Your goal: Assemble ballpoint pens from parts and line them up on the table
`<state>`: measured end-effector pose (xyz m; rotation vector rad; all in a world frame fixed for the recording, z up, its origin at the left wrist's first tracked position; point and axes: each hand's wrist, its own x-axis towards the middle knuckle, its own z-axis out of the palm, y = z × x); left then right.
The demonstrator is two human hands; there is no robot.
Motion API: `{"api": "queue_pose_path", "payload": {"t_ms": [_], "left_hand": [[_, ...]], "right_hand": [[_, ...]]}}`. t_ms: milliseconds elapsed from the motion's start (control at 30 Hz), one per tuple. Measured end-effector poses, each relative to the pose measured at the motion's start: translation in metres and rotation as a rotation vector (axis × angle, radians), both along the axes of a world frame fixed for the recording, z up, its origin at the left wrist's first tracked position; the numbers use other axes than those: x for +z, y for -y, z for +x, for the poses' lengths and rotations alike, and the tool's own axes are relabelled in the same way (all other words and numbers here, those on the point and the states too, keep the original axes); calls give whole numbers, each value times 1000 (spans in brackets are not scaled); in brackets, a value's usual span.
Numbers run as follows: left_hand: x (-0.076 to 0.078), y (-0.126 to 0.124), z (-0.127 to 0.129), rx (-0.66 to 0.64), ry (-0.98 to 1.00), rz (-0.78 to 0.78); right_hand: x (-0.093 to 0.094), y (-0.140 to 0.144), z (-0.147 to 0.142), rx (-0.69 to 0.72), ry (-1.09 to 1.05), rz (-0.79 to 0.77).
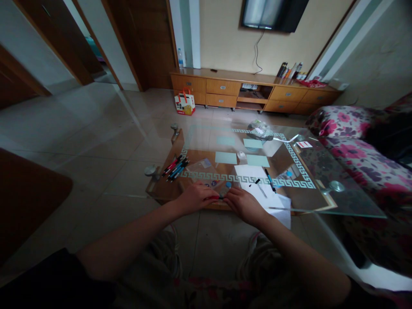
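Note:
Near the front edge of the glass table, my left hand [193, 198] is closed on a red pen [213, 198]. My right hand [243, 203] is closed at the pen's other end, where a short dark part shows between the hands. Fingers cover most of the pen. To the left lies a bunch of red, blue and black pens [176, 168]. On the white paper [273, 199], right of my hands, are a small black pen part [257, 181] and a thin clear tube [262, 191]. A blue pen [269, 179] lies at the paper's right side.
The glass table top [350, 201] has metal fittings at its corners. A crumpled plastic bag [260, 130] and a red-and-white card [304, 144] lie toward the back and right. A floral sofa [360, 150] stands at right. A paper carrier bag [185, 104] stands before the wooden cabinet [222, 88].

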<state>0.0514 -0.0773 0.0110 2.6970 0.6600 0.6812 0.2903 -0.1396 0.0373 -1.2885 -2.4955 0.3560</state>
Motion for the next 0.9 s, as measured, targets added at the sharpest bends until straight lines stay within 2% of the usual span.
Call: {"api": "queue_pose_path", "payload": {"t_ms": [167, 467, 900], "left_hand": [[-4, -1, 0, -8, -22, 7], [-4, -1, 0, -26, -41, -8], [3, 1, 2, -18, -107, -83]], "right_hand": [[-4, -2, 1, -1, 7, 44], [1, 0, 0, -49, 88, 112], [1, 0, 2, -61, 64, 113]]}}
